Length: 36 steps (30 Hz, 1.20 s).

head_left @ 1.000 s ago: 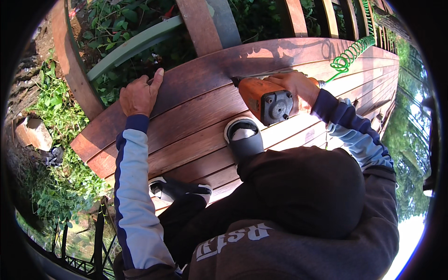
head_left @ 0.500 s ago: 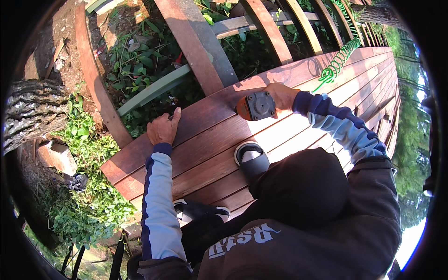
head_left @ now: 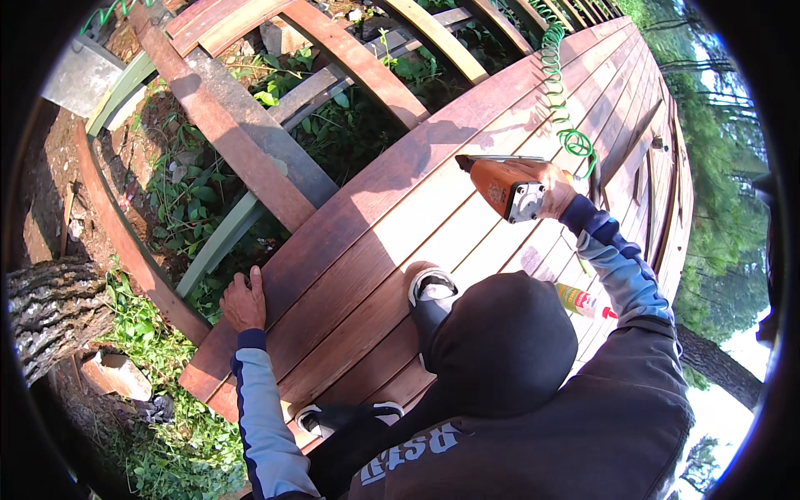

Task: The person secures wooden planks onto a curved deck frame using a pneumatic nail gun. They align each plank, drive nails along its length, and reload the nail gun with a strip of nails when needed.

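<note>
My right hand (head_left: pixel 557 190) is closed around the grip of an orange nail gun (head_left: pixel 493 185). Its dark nose points to the left and away, and it appears raised off the boards. From the grip runs a green coiled air hose (head_left: pixel 552 79). My left hand (head_left: pixel 243 302) lies on the left part of the outer edge board (head_left: pixel 333 237), thumb and fingers stretched towards its edge. Reddish-brown deck boards (head_left: pixel 467 221) run side by side beneath both hands.
Bare joists (head_left: pixel 354 62) extend beyond the deck, with plants and soil between them. A squeeze bottle (head_left: pixel 581 300) with a red tip lies to the right. Loose wood strips (head_left: pixel 637 142) rest on the far right boards. A tree trunk (head_left: pixel 54 312) stands at left.
The nail gun has come away from the edge board, moved right and tilted, so its nose now shows. My left hand stays at the board's edge. The whole view has shifted.
</note>
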Each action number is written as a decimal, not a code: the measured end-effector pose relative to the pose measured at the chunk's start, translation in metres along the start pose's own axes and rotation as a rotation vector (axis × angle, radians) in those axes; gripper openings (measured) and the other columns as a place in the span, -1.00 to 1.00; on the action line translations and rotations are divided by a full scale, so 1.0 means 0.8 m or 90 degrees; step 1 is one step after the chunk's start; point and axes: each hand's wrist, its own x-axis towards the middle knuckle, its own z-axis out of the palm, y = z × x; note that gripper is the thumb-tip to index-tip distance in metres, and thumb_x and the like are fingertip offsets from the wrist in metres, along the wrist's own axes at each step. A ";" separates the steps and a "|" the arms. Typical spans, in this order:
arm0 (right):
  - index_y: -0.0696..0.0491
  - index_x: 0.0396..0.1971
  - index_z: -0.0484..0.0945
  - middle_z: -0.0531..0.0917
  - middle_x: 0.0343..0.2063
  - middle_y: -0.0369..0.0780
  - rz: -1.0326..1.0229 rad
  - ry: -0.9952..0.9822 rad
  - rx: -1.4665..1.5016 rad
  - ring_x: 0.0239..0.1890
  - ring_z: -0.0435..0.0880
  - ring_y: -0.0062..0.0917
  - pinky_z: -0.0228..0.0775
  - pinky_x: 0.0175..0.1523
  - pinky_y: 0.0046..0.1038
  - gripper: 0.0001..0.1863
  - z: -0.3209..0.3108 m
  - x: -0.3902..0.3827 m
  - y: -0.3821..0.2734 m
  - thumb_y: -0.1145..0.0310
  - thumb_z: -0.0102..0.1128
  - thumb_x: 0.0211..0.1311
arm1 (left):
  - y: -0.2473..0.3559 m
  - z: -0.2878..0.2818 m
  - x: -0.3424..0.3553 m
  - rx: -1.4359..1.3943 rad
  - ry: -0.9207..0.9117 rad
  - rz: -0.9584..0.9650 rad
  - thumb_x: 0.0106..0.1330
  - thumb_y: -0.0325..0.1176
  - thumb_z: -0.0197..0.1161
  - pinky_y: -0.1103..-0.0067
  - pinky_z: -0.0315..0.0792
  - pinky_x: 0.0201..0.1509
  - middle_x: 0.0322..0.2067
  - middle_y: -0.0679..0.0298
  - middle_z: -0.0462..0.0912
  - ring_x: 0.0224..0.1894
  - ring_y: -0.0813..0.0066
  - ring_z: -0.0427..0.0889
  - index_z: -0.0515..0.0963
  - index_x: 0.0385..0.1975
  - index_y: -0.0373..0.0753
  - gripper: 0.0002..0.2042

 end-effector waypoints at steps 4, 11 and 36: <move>0.13 0.01 0.52 0.66 -0.24 -0.09 0.271 0.100 0.296 -0.24 0.67 -0.45 0.51 -0.11 -0.47 -0.36 0.028 -0.010 0.054 0.31 0.39 -0.22 | 0.075 0.008 0.015 -0.042 0.199 0.194 0.37 -0.03 0.02 0.21 0.28 0.13 -0.07 0.06 0.49 0.07 0.07 0.41 0.39 -0.01 -0.25 -0.58; 0.11 0.03 0.49 0.64 -0.22 -0.07 0.118 0.122 0.288 -0.27 0.67 -0.24 0.53 -0.13 -0.39 -0.29 0.031 0.008 0.065 0.23 0.44 -0.25 | 0.290 0.042 0.081 -0.110 0.152 0.319 0.35 0.03 0.02 0.28 0.31 0.14 -0.11 0.07 0.51 0.06 0.10 0.41 0.43 -0.07 -0.32 -0.53; 0.10 -0.03 0.51 0.64 -0.22 -0.04 0.107 -0.009 0.265 -0.22 0.66 -0.15 0.53 -0.10 -0.28 -0.27 0.042 0.061 0.049 0.24 0.47 -0.41 | 0.304 0.025 0.086 -0.074 0.009 0.269 0.03 0.35 0.19 0.11 0.27 0.08 -0.42 0.18 0.60 -0.22 0.23 0.56 0.50 -0.51 -0.23 -0.38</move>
